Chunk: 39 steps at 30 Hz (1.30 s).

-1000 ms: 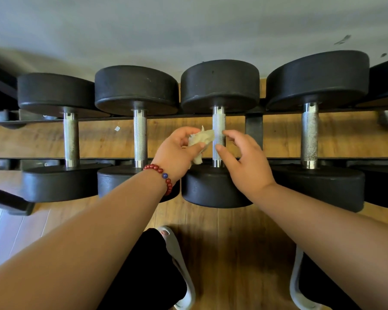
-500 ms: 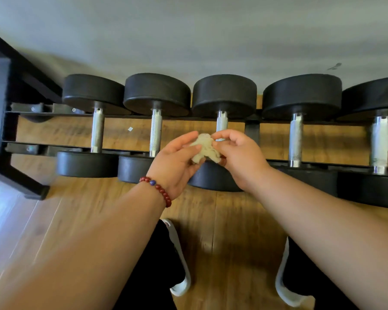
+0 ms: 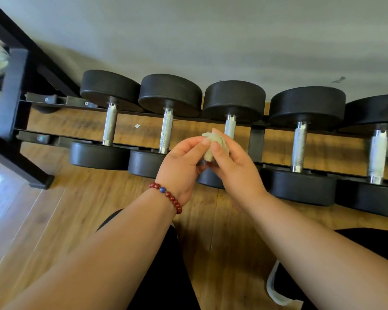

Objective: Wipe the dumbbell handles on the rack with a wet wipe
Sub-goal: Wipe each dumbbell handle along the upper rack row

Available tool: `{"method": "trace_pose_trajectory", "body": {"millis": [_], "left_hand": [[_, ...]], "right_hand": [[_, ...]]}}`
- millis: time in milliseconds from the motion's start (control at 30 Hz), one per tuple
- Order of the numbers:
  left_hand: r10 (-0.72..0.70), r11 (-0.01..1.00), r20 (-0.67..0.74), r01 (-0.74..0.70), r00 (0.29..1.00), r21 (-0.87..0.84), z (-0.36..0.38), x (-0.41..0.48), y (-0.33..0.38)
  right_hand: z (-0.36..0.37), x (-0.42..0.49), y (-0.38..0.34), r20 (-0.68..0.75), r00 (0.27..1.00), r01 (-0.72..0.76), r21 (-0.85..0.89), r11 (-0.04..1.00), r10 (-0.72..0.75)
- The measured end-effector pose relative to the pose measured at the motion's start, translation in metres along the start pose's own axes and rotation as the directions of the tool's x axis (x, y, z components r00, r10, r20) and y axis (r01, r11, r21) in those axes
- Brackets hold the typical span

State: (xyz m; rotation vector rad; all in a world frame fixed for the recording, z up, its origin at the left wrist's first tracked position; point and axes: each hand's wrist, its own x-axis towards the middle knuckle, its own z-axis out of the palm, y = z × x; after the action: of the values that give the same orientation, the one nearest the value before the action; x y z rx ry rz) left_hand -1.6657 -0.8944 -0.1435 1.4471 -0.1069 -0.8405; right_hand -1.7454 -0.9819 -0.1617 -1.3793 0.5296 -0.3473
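The left hand [image 3: 179,168] and right hand [image 3: 235,168], pinching the wet wipe [image 3: 213,146] between them, cover the lower third handle [image 3: 230,127] at 12 o'clock from the hands. Towards 10 o'clock the gaps beside the second handle [image 3: 166,133] and first handle [image 3: 109,125] lie open between the rails [image 3: 76,101]. At 2 o'clock the rack's upright post [image 3: 257,142] fills the gap before the fourth handle [image 3: 299,146]. Black heads [image 3: 170,95] close off each handle's ends

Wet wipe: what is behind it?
The middle dumbbell's handle; only its upper part shows above the wet wipe. The left hand and right hand pinching it cover the lower handle and much of the near head.
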Motion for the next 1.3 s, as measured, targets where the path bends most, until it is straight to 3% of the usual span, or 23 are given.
{"method": "trace_pose_trajectory", "body": {"millis": [167, 233, 300, 367, 433, 500, 600, 733, 833, 1100, 1300], "left_hand": [[0.093, 0.989, -0.061, -0.085, 0.994, 0.121, 0.001, -0.003, 0.005], [0.151, 0.97, -0.124, -0.123, 0.981, 0.21, -0.006, -0.003, 0.006], [0.266, 0.857, -0.108, -0.184, 0.958, 0.482, -0.016, -0.003, 0.007], [0.351, 0.629, 0.005, -0.24, 0.936, 0.74, -0.026, -0.002, 0.003], [0.367, 0.385, 0.122, -0.27, 0.922, 0.883, -0.032, 0.002, -0.005], [0.362, 0.156, 0.195, -0.265, 0.912, 0.951, -0.034, 0.007, -0.011], [0.337, -0.032, 0.265, -0.27, 0.903, 0.962, -0.034, 0.018, -0.019], [0.266, -0.096, 0.235, -0.217, 0.935, 0.971, -0.036, 0.036, -0.019], [0.205, -0.122, 0.181, -0.158, 0.962, 0.98, -0.049, 0.044, -0.008], [0.128, -0.045, 0.024, -0.019, 0.991, 0.999, -0.097, 0.028, 0.062], [0.06, -0.048, 0.046, -0.044, 0.997, 0.998, -0.137, 0.02, 0.115]], "right_hand": [[0.009, 0.005, -0.003, -0.072, 0.997, 0.0, 0.147, 0.989, 0.011], [0.002, 0.006, -0.004, -0.125, 0.992, 0.004, 0.019, 1.0, -0.001], [-0.011, 0.005, -0.005, -0.139, 0.987, 0.033, -0.311, 0.95, -0.079], [-0.023, 0.003, -0.003, -0.031, 0.985, 0.116, -0.617, 0.779, -0.172], [-0.032, 0.006, 0.003, 0.105, 0.966, 0.224, -0.796, 0.563, -0.236], [-0.037, 0.012, 0.013, 0.224, 0.923, 0.32, -0.899, 0.3, -0.312], [-0.041, 0.025, 0.029, 0.35, 0.876, 0.382, -0.924, 0.033, -0.333], [-0.032, 0.048, 0.034, 0.454, 0.838, 0.456, -0.887, -0.068, -0.303], [-0.02, 0.064, 0.028, 0.479, 0.838, 0.488, -0.872, -0.036, -0.261], [0.038, 0.079, -0.032, 0.46, 0.88, 0.469, -0.882, 0.057, -0.119], [0.086, 0.086, -0.073, 0.4, 0.916, 0.4, -0.914, 0.068, -0.014]]}}
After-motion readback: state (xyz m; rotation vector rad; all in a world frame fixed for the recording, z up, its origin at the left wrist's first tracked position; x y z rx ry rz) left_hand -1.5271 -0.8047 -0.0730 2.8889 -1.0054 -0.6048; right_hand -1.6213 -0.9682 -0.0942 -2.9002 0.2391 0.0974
